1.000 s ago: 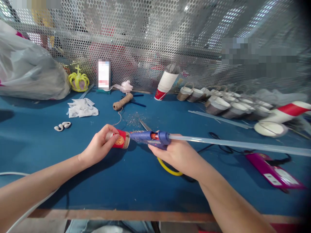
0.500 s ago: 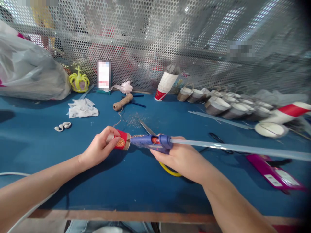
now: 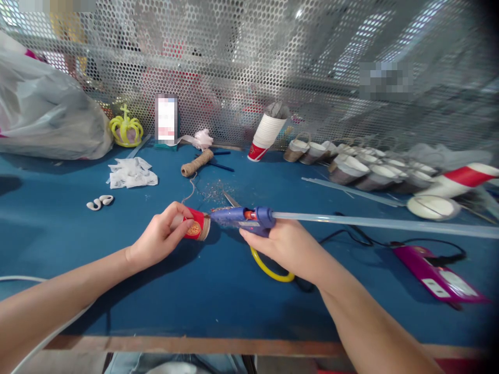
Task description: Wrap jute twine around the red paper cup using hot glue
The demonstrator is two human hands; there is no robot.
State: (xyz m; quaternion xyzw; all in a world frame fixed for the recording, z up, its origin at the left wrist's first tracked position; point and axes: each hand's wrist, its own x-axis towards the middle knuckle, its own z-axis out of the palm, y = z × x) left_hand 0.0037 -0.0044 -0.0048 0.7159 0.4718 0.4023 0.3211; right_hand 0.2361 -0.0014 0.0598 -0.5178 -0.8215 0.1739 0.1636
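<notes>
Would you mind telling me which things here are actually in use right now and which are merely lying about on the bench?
In use:
- left hand holding the red paper cup
- right hand holding the blue glue gun, nozzle at the cup's base
- glue stick feeding the gun

Lying about:
- twine spool
- yellow crown
- stacked cups
- finished little baskets
- crumpled white tissue

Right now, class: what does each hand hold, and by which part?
Left hand grips the red cup around its wide end; right hand holds the glue gun by its handle.
</notes>
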